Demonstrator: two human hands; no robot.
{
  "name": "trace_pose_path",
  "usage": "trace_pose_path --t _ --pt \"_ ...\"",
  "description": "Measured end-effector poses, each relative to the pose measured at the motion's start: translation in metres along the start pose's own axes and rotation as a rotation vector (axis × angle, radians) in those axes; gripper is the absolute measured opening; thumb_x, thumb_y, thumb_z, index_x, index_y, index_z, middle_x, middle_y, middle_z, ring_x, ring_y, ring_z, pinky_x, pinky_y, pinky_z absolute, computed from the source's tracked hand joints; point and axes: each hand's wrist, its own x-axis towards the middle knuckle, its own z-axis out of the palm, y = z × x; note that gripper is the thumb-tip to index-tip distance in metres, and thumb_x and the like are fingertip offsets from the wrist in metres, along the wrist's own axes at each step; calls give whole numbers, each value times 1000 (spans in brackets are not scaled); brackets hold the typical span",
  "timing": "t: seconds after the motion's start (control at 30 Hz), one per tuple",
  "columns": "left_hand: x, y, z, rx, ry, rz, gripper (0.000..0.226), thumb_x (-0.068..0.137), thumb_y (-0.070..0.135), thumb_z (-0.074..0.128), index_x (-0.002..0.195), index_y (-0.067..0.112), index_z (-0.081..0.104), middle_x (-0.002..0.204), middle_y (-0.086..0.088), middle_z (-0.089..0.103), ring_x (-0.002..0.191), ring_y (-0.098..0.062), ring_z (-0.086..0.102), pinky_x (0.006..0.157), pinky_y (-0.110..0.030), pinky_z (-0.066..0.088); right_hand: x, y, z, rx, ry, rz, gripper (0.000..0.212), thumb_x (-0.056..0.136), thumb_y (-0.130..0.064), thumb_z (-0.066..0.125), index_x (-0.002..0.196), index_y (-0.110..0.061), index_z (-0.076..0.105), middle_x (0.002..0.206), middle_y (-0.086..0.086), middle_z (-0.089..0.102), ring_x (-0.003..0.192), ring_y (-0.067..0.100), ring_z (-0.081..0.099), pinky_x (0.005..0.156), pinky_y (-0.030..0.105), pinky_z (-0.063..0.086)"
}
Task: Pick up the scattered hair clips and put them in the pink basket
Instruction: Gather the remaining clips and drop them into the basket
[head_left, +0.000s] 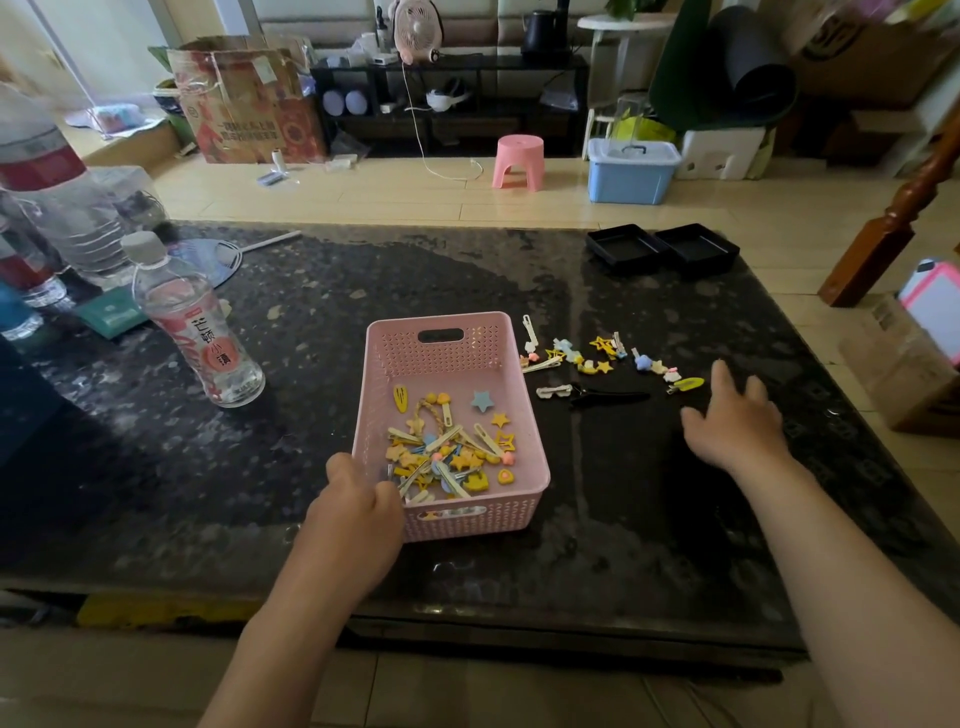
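Note:
A pink basket (441, 358) stands mid-table and holds several small hair clips, mostly yellow, heaped toward its near end. My left hand (358, 501) grips the basket's near-left corner, fingers curled over the rim. To the right of the basket, scattered hair clips (597, 358) lie in a loose row on the dark table: yellow stars, a blue star, white clips, a yellow oval clip (687, 384) and a long black clip (608, 397). My right hand (737, 415) hovers open just right of and nearer than this row, fingers spread, holding nothing.
A clear drink bottle (200, 332) stands left of the basket, with larger bottles (57, 208) and a teal packet (111, 312) at the far left. Two black trays (662, 249) sit at the table's far right. A hand fan (218, 260) lies at the back left.

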Motion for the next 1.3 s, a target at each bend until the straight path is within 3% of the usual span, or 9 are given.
trace_pose_path --t 0.17,0.37,0.57,0.7,0.83,1.0,1.07,1.17,1.3 --pt "1 0 1 -4 2 -8 22 95 21 42 114 9 43 69 3 46 55 -7 42 46 4 38 3 1 3 -104 -45 -12 67 101 -36 40 157 -37 2 165 10 9 146 40 21 113 55 28" --pt "-1 0 0 -25 7 11 19 95 20 43 111 9 43 68 3 46 54 -7 41 51 7 36 -1 -9 2 -236 -87 -61 54 98 -34 36 152 -36 30 156 9 31 137 41 33 108 50 34" --pt "1 0 1 -28 11 0 19 95 19 43 111 10 43 69 2 46 55 -8 41 53 8 36 -5 -19 9 -170 73 -230 27 94 -39 55 103 -16 65 108 9 64 102 29 58 76 35 44" --pt "0 0 0 -27 15 -5 20 94 19 43 112 9 43 68 3 46 55 -7 41 52 8 35 -15 -27 15 -188 148 -257 12 92 -19 63 101 -12 66 103 10 66 95 27 61 77 37 47" --pt "0 2 1 -21 18 -2 19 95 19 42 110 8 43 68 2 45 55 -8 41 54 8 36 -19 -33 13 -168 145 -201 21 88 -6 66 109 -13 64 106 9 65 93 24 61 73 33 49" --pt "1 1 0 -17 10 -23 20 95 19 42 112 8 42 67 3 43 54 -8 39 53 7 37 -22 -43 -2 219 147 -175 25 86 0 66 107 -13 70 110 8 67 97 22 61 76 33 49" --pt "1 2 0 -20 6 -27 21 95 19 42 113 8 42 66 2 43 54 -8 39 52 7 36 -27 -59 -9 426 119 -269 26 85 1 67 102 -18 72 108 4 69 98 21 65 83 39 57" --pt "0 4 -1 -9 -3 -23 20 95 18 42 113 9 42 67 2 43 54 -8 39 49 4 38 -53 -94 -18 637 33 -448 23 84 -5 71 86 -28 70 91 -1 72 86 21 70 77 46 61" --pt "-1 3 -1 -9 -10 -21 20 95 20 42 111 8 43 68 2 45 55 -8 41 54 7 37 -105 -127 -14 686 -97 -691 12 88 -10 69 96 -17 74 90 -4 71 83 13 69 76 33 59"
